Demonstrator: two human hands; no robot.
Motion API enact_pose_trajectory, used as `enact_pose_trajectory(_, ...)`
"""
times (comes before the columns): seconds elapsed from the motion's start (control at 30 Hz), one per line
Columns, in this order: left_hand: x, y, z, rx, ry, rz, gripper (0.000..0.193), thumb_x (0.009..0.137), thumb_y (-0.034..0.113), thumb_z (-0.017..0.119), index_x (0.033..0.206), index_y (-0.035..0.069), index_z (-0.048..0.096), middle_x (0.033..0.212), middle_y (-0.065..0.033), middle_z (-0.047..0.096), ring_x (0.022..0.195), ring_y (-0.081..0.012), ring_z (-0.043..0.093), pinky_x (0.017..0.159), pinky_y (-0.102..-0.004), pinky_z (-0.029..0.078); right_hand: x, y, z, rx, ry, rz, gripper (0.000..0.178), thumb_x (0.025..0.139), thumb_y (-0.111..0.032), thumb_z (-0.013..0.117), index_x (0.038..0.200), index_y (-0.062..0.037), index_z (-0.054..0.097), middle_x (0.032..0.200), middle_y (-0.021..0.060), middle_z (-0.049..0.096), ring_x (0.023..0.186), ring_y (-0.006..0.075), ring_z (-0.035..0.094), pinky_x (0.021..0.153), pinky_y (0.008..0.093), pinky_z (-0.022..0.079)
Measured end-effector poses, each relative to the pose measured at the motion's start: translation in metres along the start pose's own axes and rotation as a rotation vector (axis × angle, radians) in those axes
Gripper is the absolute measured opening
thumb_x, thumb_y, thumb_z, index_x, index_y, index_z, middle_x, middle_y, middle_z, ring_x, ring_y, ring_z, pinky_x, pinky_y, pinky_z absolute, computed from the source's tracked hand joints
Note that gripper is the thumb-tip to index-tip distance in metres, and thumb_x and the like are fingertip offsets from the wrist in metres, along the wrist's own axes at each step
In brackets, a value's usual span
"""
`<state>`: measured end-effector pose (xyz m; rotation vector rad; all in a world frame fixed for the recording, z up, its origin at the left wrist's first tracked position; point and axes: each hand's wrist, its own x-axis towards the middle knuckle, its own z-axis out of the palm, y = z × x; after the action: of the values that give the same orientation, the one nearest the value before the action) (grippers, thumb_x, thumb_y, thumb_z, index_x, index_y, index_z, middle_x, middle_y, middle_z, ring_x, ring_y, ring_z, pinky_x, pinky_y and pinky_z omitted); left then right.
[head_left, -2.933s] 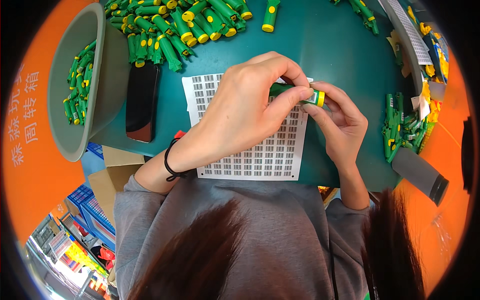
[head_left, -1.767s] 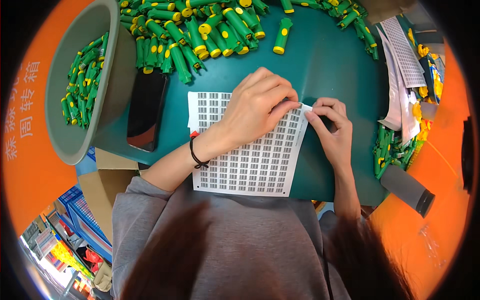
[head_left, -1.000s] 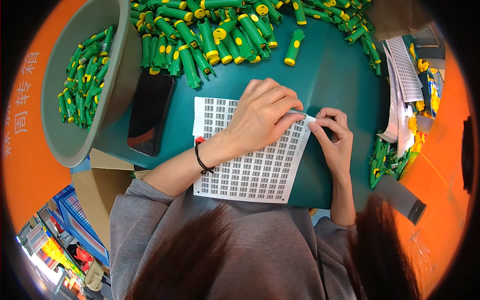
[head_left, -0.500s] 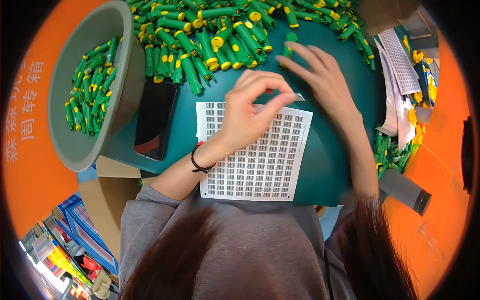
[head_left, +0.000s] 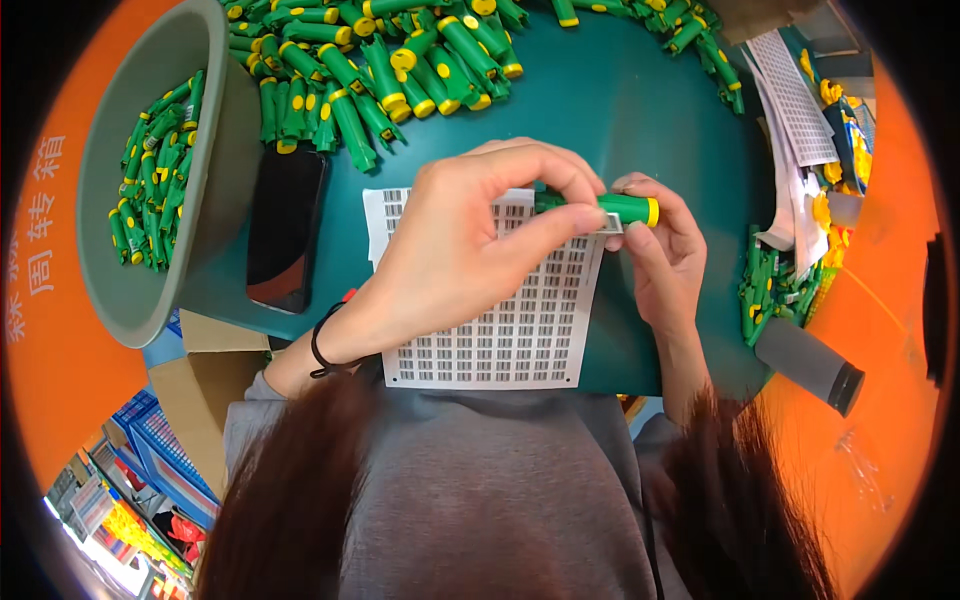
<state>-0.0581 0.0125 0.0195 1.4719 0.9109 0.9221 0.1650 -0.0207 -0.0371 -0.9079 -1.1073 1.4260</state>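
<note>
In my right hand point(head_left: 675, 260) is a green plastic tube point(head_left: 628, 207) with a yellow end, lying sideways between thumb and fingers. My left hand point(head_left: 450, 235) pinches a small white sticker point(head_left: 612, 225) between thumb and index finger, at the near side of the tube. The tube's left part is partly hidden behind my left fingers. Under both hands lies a white sheet of barcode stickers point(head_left: 490, 355), its middle covered by the left hand.
A heap of similar green tubes point(head_left: 345, 115) spreads along the table's far side. At left stand a grey-green basin point(head_left: 212, 110) holding more tubes and a black phone point(head_left: 287, 235). To the right are more sticker sheets point(head_left: 790, 100) and a grey cylinder point(head_left: 805, 365).
My right hand has picked up the single tube from the table and brought it nearer. The left hand has moved the sticker up against it. The view has shifted slightly.
</note>
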Motion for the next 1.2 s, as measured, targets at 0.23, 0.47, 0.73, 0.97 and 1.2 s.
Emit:
enact_pose_trajectory(0.23,0.008,0.009,0.009,0.274,-0.087,0.008,0.010,0.088,0.005,0.073,0.095,-0.002,0.071,0.100,-0.0091,0.073,0.095,-0.0148,0.067,0.090,-0.0297,0.051,-0.014,0.001,-0.003,-0.159,-0.004,-0.253,0.039,0.087,0.014,0.065,0.125,0.0070,0.060,0.129,0.0182,0.056,0.118,0.0258,0.060,0.096,0.0366,0.056)
enact_pose_trajectory(0.47,0.009,0.011,0.009,0.375,-0.119,0.078,0.010,0.087,0.004,0.073,0.094,-0.002,0.071,0.096,-0.0093,0.073,0.092,-0.0157,0.068,0.088,-0.0295,0.052,-0.015,-0.003,-0.002,-0.213,-0.038,-0.287,0.040,0.086,0.018,0.065,0.125,0.0087,0.063,0.131,0.0185,0.054,0.121,0.0268,0.059,0.101,0.0375,0.058)
enact_pose_trajectory(0.73,0.009,0.011,0.009,0.412,-0.129,0.104,0.010,0.087,0.004,0.074,0.094,-0.003,0.071,0.093,-0.0085,0.073,0.091,-0.0164,0.069,0.085,-0.0290,0.053,-0.017,-0.004,-0.002,-0.268,-0.048,-0.286,0.041,0.086,0.018,0.065,0.125,0.0079,0.063,0.131,0.0182,0.054,0.120,0.0262,0.060,0.101,0.0366,0.058)
enact_pose_trajectory(0.97,0.007,0.008,0.012,0.391,-0.112,0.097,0.011,0.086,0.005,0.074,0.093,-0.003,0.071,0.091,-0.0077,0.073,0.090,-0.0162,0.069,0.084,-0.0287,0.053,-0.019,-0.003,-0.001,-0.241,-0.053,-0.257,0.041,0.086,0.017,0.066,0.125,0.0077,0.063,0.132,0.0180,0.054,0.120,0.0258,0.059,0.102,0.0365,0.057)
enact_pose_trajectory(1.2,0.012,-0.008,0.021,0.182,-0.224,-0.167,0.017,0.094,0.016,0.071,0.099,0.000,0.070,0.081,-0.0017,0.067,0.080,-0.0090,0.062,0.074,-0.0253,0.049,-0.020,-0.003,0.000,-0.238,-0.019,-0.206,0.038,0.087,0.010,0.069,0.125,0.0073,0.064,0.128,0.0169,0.059,0.113,0.0219,0.061,0.095,0.0326,0.053)
